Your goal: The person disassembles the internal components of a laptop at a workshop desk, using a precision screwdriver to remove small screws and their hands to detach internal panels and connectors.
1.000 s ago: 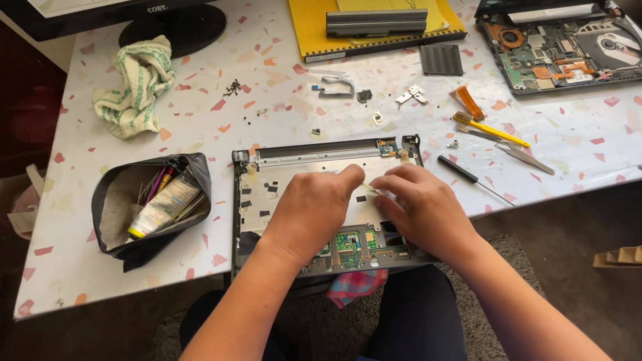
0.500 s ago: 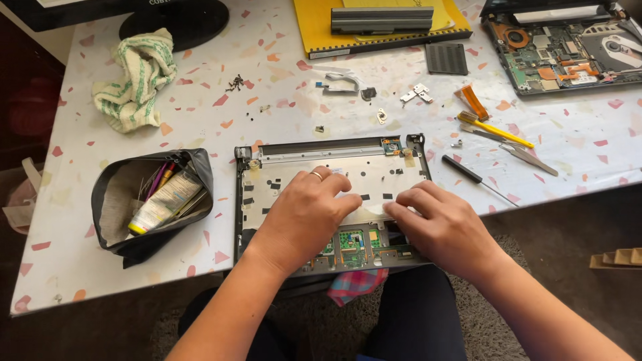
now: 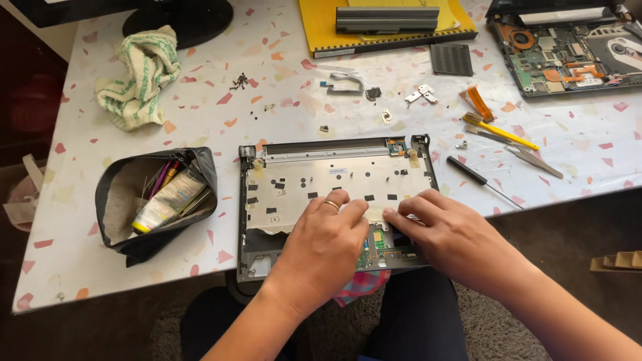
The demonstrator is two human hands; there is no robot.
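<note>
Seen from above: left hand (image 3: pixel 326 242), ring on one finger, spread flat and palm down on a silver sheet (image 3: pixel 334 184) inside an opened laptop shell (image 3: pixel 249 257), holding nothing, fingertips pressing the sheet's near edge. Right hand (image 3: pixel 449 234) just beside it, also flat and loosely spread, fingertips touching the same edge where a green circuit board (image 3: pixel 379 242) shows between the two hands. Shell lying at the near edge of a speckled white worktop (image 3: pixel 281 113), partly overhanging toward the lap. Well to the left of the left hand, an open black pouch (image 3: pixel 127 227) with a tube and pens inside; beyond that, a crumpled green-and-white cloth (image 3: pixel 138 75). Just right of the right hand, a black-handled screwdriver (image 3: pixel 476 177); farther out, tweezers (image 3: pixel 533 160) and a yellow-handled brush (image 3: pixel 500 132). Beyond both hands, scattered small screws (image 3: pixel 239 81) and metal brackets (image 3: pixel 420 94), then a grey battery (image 3: pixel 388 18) on a yellow folder (image 3: pixel 321 27). Far right corner, past the right hand, a second opened laptop (image 3: pixel 568 57) with its boards bared.
</note>
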